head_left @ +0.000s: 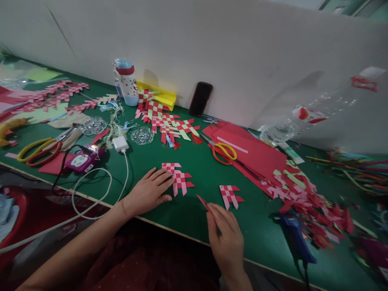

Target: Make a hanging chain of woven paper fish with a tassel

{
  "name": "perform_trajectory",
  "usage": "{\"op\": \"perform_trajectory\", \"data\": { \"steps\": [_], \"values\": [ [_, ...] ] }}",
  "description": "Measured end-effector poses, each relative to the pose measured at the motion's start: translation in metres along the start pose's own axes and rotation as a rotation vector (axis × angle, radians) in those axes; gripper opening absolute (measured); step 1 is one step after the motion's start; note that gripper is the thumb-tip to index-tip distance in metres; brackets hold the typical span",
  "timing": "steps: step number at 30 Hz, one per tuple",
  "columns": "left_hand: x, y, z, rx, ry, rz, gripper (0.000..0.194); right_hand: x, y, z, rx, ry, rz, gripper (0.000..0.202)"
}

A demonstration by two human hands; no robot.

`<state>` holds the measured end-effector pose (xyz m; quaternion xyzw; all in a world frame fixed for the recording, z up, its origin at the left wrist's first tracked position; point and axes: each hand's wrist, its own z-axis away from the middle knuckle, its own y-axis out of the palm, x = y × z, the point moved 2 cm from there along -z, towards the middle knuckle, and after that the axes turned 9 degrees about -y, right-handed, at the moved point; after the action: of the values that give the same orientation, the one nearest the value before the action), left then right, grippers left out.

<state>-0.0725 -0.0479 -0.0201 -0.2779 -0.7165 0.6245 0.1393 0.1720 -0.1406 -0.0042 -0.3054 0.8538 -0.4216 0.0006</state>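
Note:
My left hand lies flat on the green table, its fingertips pressing the left edge of a red and pink woven paper piece. My right hand is near the table's front edge and pinches a thin red paper strip that points up and left. A smaller red and pink woven piece lies just right of that strip, apart from both hands.
Red and yellow scissors rest on red paper sheets. Paper scraps and a blue glue gun sit at right. More woven pieces, a phone, a bottle, a charger and large scissors lie behind and left.

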Motion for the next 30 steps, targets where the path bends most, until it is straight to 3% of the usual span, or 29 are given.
{"op": "perform_trajectory", "data": {
  "steps": [3,9,20,30],
  "values": [
    [-0.01,-0.001,0.003,-0.023,-0.045,-0.015,0.052,0.012,0.015,-0.016,0.023,-0.043,0.072,0.025],
    [-0.015,0.0,0.005,-0.04,-0.077,0.005,0.053,0.031,0.037,-0.027,0.194,-0.029,0.075,0.021],
    [-0.013,0.001,0.005,-0.043,-0.086,0.035,0.053,0.038,0.047,-0.025,0.289,0.006,0.089,0.018],
    [-0.016,-0.002,0.004,-0.041,-0.126,0.06,0.041,0.038,0.047,-0.025,0.345,0.023,0.044,0.03]
  ]
}}
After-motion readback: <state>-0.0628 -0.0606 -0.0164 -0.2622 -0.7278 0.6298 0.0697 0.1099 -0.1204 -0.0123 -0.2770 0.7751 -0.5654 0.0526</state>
